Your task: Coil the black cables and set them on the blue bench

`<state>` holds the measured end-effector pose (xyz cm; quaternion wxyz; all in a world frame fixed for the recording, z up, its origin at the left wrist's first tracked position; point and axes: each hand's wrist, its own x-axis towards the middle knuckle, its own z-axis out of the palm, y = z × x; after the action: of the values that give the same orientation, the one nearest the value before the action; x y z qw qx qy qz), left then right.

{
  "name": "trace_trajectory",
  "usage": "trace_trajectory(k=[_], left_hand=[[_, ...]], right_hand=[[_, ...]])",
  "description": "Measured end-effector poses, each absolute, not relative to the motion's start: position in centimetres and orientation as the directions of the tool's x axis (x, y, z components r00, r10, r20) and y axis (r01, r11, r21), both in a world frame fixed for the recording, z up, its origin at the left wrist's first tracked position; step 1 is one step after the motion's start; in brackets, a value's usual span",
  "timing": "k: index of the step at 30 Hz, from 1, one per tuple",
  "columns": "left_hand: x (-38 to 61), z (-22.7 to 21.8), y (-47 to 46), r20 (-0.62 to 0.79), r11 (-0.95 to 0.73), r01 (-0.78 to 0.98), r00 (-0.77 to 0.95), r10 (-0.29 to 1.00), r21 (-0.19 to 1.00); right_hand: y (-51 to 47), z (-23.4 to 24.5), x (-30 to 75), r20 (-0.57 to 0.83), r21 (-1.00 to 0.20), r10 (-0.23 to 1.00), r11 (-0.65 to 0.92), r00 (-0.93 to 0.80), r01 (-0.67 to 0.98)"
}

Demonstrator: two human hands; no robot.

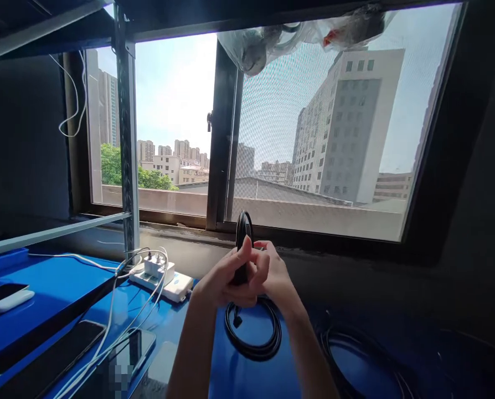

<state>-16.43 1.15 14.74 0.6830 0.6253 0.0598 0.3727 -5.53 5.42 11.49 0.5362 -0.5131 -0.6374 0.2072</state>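
Observation:
A coiled black cable stands up in a narrow loop between my two hands, in the middle of the head view. My left hand is closed around the lower part of the loop, its thumb pointing up along it. Just behind and to the right, my right hand has its fingers bent in against the same cable; the left fingers partly hide them. Below my hands, a second coil of black cable lies on the blue tabletop, with a small dark plug end inside its ring.
Larger black cable coils lie at the right. A white power strip with adapters and white cords sits left of my hands, and phones lie nearer. A metal shelf post rises before the window; plastic bags hang above.

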Motion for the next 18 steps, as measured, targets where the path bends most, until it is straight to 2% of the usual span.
trace_trajectory(k=[3,5,7,12,16,18], left_hand=[[-16.2,15.3,0.9,0.37,-0.122,-0.424,0.573,0.731,0.898],[-16.1,15.7,1.0,0.391,-0.192,-0.464,0.381,0.838,0.865],[-15.9,15.9,1.4,0.406,-0.257,-0.518,0.197,0.892,0.816],[-15.9,15.7,2.6,0.438,-0.404,-0.557,-0.079,0.895,0.725],[-16.8,15.5,3.1,0.447,-0.52,-0.531,-0.272,0.852,0.669],[-17.3,15.6,3.1,0.426,-0.542,-0.503,-0.334,0.841,0.673]], right_hand=[[5.0,12.5,-4.6,0.449,-0.853,0.868,0.345,0.212,0.392],[5.1,12.8,-3.5,0.489,-0.86,0.822,0.398,0.291,0.319],[5.2,13.0,-2.3,0.54,-0.842,0.756,0.484,0.37,0.239],[3.8,14.0,1.0,0.603,-0.749,0.624,0.658,0.497,0.082],[0.8,15.5,2.5,0.565,-0.748,0.563,0.657,0.603,0.088],[-0.6,16.3,2.8,0.499,-0.792,0.605,0.609,0.62,0.043]])
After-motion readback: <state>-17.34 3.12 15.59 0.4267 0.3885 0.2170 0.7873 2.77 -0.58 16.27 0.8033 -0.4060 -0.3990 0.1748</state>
